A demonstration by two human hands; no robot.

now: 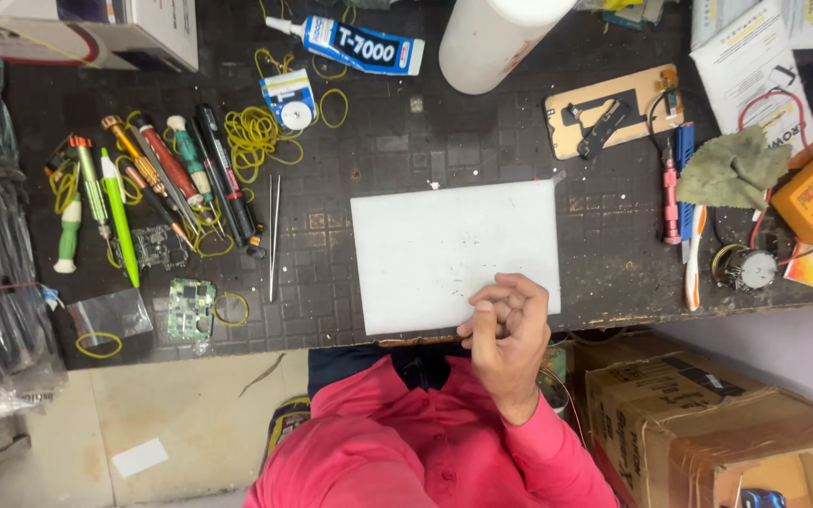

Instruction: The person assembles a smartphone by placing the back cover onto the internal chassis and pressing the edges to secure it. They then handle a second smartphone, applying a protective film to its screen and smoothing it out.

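The right hand (505, 329) is at the near edge of the white board (454, 252), with its fingers curled together in a loose fist; I cannot tell if it holds something. The board lies flat in the middle of the dark worktop (378, 141). Screwdrivers (167, 165) lie far to the left

Right hand (505, 325) loosely fisted, fingers curled, pink sleeve

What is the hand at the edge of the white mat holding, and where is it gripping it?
Cannot tell: the right hand is curled closed over the white mat's near edge, with nothing visible in it.
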